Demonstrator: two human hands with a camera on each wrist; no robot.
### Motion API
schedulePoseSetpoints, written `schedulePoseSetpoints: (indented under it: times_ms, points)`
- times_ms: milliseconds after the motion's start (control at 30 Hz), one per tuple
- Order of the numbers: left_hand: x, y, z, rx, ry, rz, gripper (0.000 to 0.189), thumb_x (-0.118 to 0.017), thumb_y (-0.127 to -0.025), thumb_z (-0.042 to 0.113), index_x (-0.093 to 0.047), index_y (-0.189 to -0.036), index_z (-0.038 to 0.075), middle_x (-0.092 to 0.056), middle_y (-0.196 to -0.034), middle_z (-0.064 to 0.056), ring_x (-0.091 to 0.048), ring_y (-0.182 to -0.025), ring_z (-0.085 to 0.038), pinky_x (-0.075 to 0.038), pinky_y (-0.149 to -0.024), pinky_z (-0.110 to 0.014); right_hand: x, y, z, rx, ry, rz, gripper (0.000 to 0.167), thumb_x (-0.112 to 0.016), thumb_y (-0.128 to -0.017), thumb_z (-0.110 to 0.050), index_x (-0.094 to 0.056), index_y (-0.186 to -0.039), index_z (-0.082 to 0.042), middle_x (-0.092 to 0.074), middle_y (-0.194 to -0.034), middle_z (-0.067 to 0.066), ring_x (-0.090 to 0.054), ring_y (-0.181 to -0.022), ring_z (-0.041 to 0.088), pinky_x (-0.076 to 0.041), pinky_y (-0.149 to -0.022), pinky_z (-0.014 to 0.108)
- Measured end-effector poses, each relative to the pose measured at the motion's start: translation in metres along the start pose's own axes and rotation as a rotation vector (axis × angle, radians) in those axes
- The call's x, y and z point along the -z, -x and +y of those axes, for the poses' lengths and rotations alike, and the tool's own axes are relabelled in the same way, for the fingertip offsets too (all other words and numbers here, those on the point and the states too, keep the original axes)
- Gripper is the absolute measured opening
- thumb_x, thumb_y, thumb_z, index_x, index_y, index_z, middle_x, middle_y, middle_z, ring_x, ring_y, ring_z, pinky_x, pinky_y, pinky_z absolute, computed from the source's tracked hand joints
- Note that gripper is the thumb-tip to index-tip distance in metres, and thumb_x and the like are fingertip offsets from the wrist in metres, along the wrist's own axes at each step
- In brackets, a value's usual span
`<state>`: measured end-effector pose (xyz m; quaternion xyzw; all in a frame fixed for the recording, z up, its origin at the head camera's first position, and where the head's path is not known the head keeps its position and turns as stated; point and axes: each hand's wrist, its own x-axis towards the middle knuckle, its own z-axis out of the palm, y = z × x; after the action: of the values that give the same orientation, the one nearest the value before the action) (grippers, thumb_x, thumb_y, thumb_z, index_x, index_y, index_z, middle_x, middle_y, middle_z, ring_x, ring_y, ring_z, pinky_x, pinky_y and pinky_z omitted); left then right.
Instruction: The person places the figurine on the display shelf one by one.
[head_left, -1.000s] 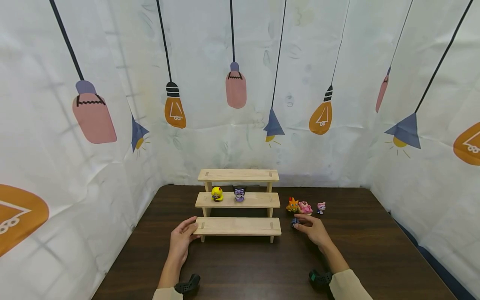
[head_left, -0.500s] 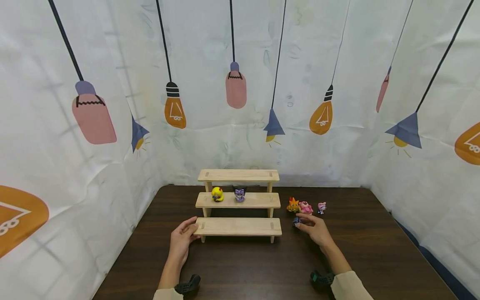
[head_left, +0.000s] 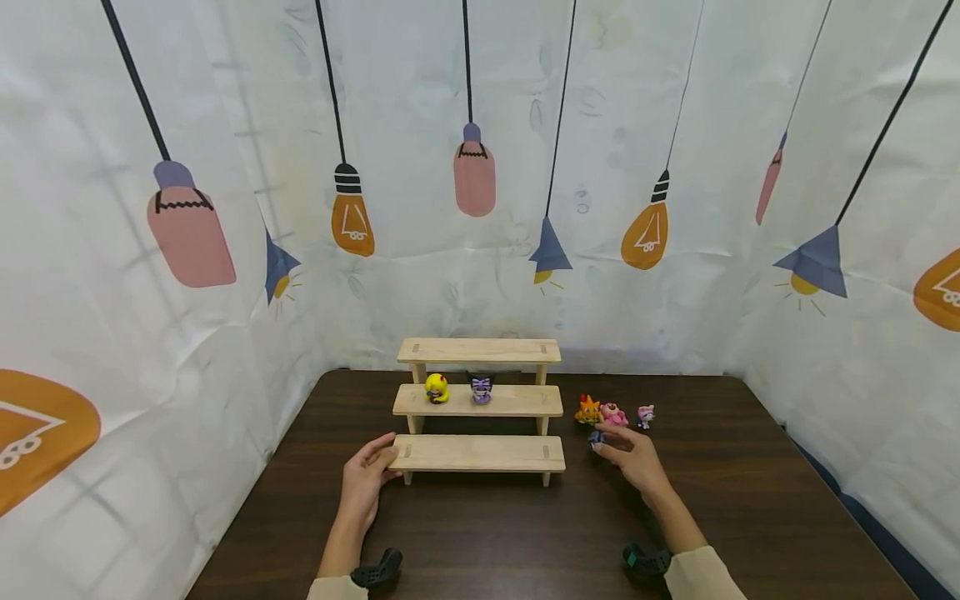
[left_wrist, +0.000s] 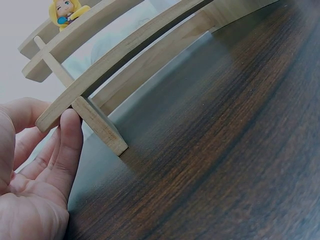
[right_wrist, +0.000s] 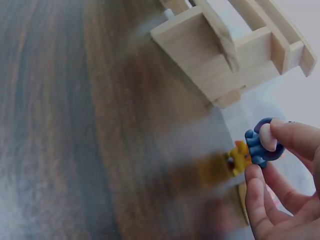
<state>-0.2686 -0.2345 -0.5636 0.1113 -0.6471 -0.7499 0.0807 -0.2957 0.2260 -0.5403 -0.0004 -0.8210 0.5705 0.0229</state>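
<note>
My left hand [head_left: 363,479] grips the left end of the lowest board of a three-step wooden display stand [head_left: 480,451]. In the left wrist view, fingertips [left_wrist: 71,119] sit under that board, beside its leg. A small blue figurine [right_wrist: 261,143] with a pale round part is pinched by my right hand [head_left: 628,457], right of the stand. In the head view the fingers partly cover it. On the middle step stand a yellow-haired figurine [head_left: 436,388] and a purple figurine with dark ears [head_left: 481,389].
Behind my right hand are an orange-and-yellow figurine [head_left: 588,409], a pink figurine [head_left: 612,414] and a smaller pink-purple figurine [head_left: 645,416]. All stand on the dark wooden table [head_left: 480,542]. A white curtain [head_left: 420,300] with printed lamps surrounds the table's back and sides.
The right hand has shifted slightly up and to the right in the head view, with the blue figurine between its fingers. The left hand keeps its grip on the stand.
</note>
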Motion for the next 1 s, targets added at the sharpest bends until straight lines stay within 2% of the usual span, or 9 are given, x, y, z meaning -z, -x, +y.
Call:
schedulePoseSetpoints:
  times_ms: [167,400,700,933,1000]
  points:
    - [0.000,0.001,0.000,0.001,-0.001,-0.004,0.042,-0.066,-0.100,0.013,-0.060,-0.139,0.000,-0.071,-0.104,0.008,-0.068,-0.085,-0.010,-0.061,-0.072,-0.025,0.001,0.000,-0.007,0.031,0.010,-0.007,0.046,-0.078,-0.092,-0.022,-0.067,-0.133,-0.005,-0.065,-0.131,0.023,-0.066,-0.114,0.032,-0.056,-0.077,0.031]
    - [0.000,0.001,0.000,0.000,0.003,-0.004,0.042,-0.066,-0.100,0.013,-0.059,-0.140,0.000,-0.071,-0.105,0.008,-0.068,-0.085,-0.010,-0.061,-0.072,-0.025,0.003,-0.001,-0.019,0.069,0.035,-0.020,0.047,-0.077,-0.093,-0.027,-0.067,-0.135,-0.009,-0.065,-0.130,0.017,-0.064,-0.118,0.034,-0.058,-0.091,0.037]
    - [0.000,0.003,0.002,-0.012,0.000,-0.005,0.043,-0.066,-0.100,0.014,-0.058,-0.140,-0.002,-0.071,-0.107,0.005,-0.068,-0.085,-0.009,-0.060,-0.071,-0.025,0.001,0.001,-0.045,0.105,-0.006,-0.038,0.045,-0.077,-0.093,-0.028,-0.068,-0.134,-0.012,-0.065,-0.132,0.016,-0.063,-0.120,0.033,-0.057,-0.086,0.027]
    - [-0.001,0.005,0.004,-0.024,0.003,-0.013,0.046,-0.066,-0.101,0.014,-0.055,-0.142,-0.005,-0.070,-0.113,-0.002,-0.068,-0.086,-0.009,-0.060,-0.071,-0.024,-0.001,0.004,-0.061,0.160,-0.003,-0.072,0.046,-0.076,-0.094,-0.034,-0.067,-0.137,-0.021,-0.064,-0.135,0.012,-0.060,-0.129,0.037,-0.056,-0.098,0.044]
    - [-0.001,0.005,0.004,-0.030,0.000,-0.010,0.047,-0.067,-0.101,0.015,-0.055,-0.142,-0.005,-0.071,-0.113,-0.002,-0.068,-0.085,-0.009,-0.060,-0.071,-0.025,-0.002,0.004,-0.065,0.181,0.006,-0.073,0.045,-0.075,-0.094,-0.034,-0.067,-0.137,-0.022,-0.064,-0.134,0.011,-0.060,-0.129,0.037,-0.056,-0.098,0.045]
